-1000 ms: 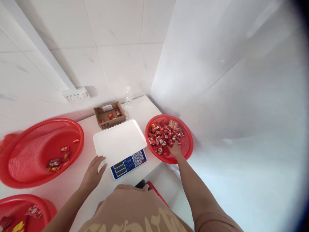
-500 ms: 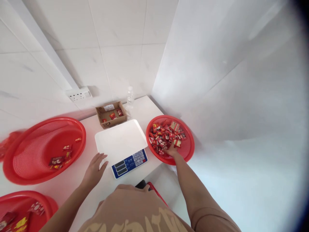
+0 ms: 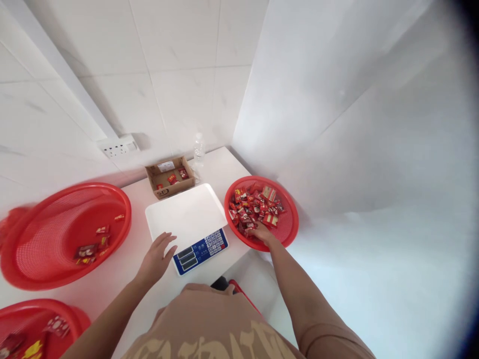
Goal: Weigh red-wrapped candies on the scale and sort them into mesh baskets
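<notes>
My right hand reaches into the red basket on the right, its fingers down among small red-wrapped packets. Its fingertips are partly hidden, so whether a packet is gripped does not show. My left hand hovers over the near left corner of the digital scale, fingers spread, with nothing in it. The scale has a bare white pan and a blue panel with displays and number keys.
Behind the scale stands a cardboard box with a few red packets, beside a clear plastic bottle. Two more red baskets, one large and one nearer, hold packets at left. A wall socket sits above the table.
My left hand has moved right and slightly up, over the scale's edge. My right hand has shifted a little left within the basket, its fingers drawn closer together. The view has shifted slightly.
</notes>
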`<action>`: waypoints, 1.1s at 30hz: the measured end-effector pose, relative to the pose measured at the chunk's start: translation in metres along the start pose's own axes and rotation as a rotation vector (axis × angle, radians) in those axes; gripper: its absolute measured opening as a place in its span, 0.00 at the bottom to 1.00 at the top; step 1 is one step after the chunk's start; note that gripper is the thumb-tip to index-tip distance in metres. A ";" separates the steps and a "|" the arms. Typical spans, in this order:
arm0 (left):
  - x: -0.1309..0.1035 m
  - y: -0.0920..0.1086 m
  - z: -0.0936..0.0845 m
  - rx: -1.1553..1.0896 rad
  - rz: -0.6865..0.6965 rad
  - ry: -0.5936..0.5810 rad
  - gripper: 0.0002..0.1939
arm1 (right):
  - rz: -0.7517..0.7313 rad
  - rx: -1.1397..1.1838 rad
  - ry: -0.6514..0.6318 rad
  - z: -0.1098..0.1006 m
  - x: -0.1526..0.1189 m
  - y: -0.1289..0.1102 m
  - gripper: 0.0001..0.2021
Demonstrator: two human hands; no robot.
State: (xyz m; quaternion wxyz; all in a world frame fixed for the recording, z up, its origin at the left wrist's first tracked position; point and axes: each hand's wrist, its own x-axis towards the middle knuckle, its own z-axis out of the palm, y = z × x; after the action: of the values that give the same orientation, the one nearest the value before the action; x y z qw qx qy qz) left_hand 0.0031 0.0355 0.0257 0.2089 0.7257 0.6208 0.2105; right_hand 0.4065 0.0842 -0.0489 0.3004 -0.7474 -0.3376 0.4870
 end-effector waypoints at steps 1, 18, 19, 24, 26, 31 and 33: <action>-0.001 0.000 0.000 -0.003 0.005 0.000 0.21 | 0.036 0.046 0.011 -0.002 -0.001 -0.002 0.25; 0.008 0.044 0.000 -0.455 -0.252 -0.178 0.19 | -0.076 0.322 -0.094 0.028 -0.061 -0.079 0.32; 0.012 0.053 0.001 -0.556 -0.295 -0.202 0.21 | -0.091 0.305 -0.167 0.040 -0.068 -0.086 0.31; 0.039 0.083 0.002 -1.001 -0.498 -0.311 0.27 | -0.291 0.116 -0.505 0.103 -0.098 -0.113 0.23; 0.048 0.083 0.000 -1.122 -0.541 -0.315 0.24 | -0.326 0.086 -0.543 0.122 -0.103 -0.118 0.21; 0.058 0.057 0.001 -1.174 -0.685 -0.164 0.20 | -0.209 0.204 -0.506 0.149 -0.094 -0.116 0.22; 0.058 0.045 0.002 -1.139 -0.712 -0.134 0.20 | -0.182 0.250 -0.470 0.152 -0.088 -0.113 0.22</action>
State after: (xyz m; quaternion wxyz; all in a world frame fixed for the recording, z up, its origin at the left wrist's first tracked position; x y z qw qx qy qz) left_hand 0.0488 0.0864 0.0525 0.6536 0.2649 0.5999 0.3779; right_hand 0.2144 0.0990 0.0328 0.3460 -0.5378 -0.4009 0.6559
